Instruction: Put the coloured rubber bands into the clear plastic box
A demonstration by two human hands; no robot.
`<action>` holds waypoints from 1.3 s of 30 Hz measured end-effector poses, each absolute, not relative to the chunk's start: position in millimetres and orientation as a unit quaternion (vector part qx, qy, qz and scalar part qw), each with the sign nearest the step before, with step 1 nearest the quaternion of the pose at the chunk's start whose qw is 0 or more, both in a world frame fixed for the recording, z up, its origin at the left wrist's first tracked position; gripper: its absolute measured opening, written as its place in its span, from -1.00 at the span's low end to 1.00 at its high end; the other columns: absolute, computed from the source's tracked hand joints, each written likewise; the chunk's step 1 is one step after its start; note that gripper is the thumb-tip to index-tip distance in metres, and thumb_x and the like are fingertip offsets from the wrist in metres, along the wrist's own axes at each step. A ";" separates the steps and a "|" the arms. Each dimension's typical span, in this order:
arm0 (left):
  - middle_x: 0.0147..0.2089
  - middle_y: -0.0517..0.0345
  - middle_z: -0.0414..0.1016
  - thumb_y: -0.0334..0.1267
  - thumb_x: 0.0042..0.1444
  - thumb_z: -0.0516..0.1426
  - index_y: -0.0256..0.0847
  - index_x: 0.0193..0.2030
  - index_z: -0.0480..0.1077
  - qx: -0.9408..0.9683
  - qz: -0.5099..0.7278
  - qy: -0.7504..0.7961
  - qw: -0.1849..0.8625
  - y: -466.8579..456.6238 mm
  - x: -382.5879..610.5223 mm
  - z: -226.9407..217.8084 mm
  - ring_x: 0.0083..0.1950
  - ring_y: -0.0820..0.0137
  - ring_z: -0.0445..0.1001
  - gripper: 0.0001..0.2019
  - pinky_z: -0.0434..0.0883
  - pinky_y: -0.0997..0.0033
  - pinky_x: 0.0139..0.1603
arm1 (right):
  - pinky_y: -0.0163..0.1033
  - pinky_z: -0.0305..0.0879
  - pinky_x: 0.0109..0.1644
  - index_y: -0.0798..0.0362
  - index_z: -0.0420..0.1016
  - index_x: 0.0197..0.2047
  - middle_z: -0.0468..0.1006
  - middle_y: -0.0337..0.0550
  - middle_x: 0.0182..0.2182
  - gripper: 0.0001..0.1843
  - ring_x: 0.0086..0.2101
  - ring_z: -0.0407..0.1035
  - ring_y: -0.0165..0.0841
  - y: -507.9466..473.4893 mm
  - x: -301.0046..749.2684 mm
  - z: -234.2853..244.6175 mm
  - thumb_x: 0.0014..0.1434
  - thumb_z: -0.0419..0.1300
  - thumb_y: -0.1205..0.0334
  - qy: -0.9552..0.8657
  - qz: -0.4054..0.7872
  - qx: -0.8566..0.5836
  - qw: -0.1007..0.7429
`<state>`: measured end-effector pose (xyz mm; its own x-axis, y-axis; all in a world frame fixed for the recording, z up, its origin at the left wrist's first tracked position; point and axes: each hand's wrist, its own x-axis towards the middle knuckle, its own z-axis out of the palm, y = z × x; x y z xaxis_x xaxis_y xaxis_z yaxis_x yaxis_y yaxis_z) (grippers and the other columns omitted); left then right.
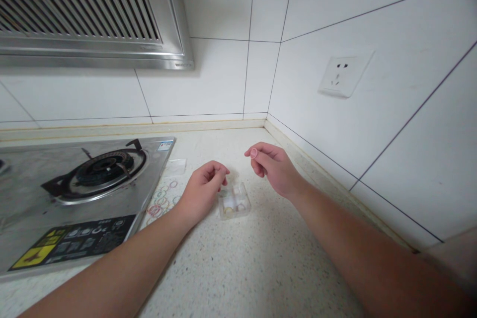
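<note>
A small clear plastic box [234, 202] stands on the speckled countertop [238, 263] with a few rubber bands inside. My left hand [203, 190] rests just left of the box, fingers curled into a pinch at the box's rim; what it pinches is too small to make out. My right hand [271, 165] hovers a little above and behind the box, thumb and forefinger pressed together, nothing visible between them. A scatter of coloured rubber bands [161, 202] lies on the counter left of my left hand. The box's clear lid [175, 166] lies beyond them.
A steel gas hob with a black burner [100, 169] fills the left side, its edge beside the rubber bands. A range hood [89, 10] hangs above it. White tiled walls meet in a corner behind; a wall socket [342, 75] sits on the right wall.
</note>
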<state>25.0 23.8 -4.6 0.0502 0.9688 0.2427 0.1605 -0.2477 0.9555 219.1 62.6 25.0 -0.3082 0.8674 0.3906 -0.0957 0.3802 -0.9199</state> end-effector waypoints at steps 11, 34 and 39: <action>-0.46 0.26 0.39 -0.18 0.20 0.10 -0.21 -0.30 0.41 0.606 0.505 0.471 0.394 23.8 24.7 -5.0 -0.50 0.50 0.27 -0.84 0.19 0.50 -0.47 | -0.34 0.01 -0.55 0.03 0.54 -0.28 0.31 -0.36 -0.66 -0.76 -0.61 0.12 -0.50 62.0 218.6 25.9 0.26 0.20 0.04 -0.658 0.467 -0.305 0.506; -0.43 0.26 0.39 -0.16 0.25 0.09 -0.22 -0.30 0.39 0.597 0.515 0.456 0.414 22.1 27.4 -3.5 -0.49 0.52 0.25 -0.81 0.19 0.50 -0.47 | -0.35 0.08 -0.51 0.05 0.54 -0.26 0.34 -0.38 -0.64 -0.71 -0.60 0.15 -0.52 57.2 216.7 29.1 0.24 0.22 -0.02 -0.702 0.444 -0.320 0.455; -0.44 0.28 0.38 -0.18 0.25 0.09 -0.22 -0.30 0.39 0.598 0.519 0.454 0.409 22.6 27.4 -5.1 -0.48 0.53 0.26 -0.82 0.20 0.50 -0.45 | -0.35 0.08 -0.51 0.05 0.52 -0.29 0.34 -0.38 -0.64 -0.71 -0.60 0.15 -0.52 57.7 217.5 27.3 0.24 0.23 -0.02 -0.717 0.436 -0.330 0.433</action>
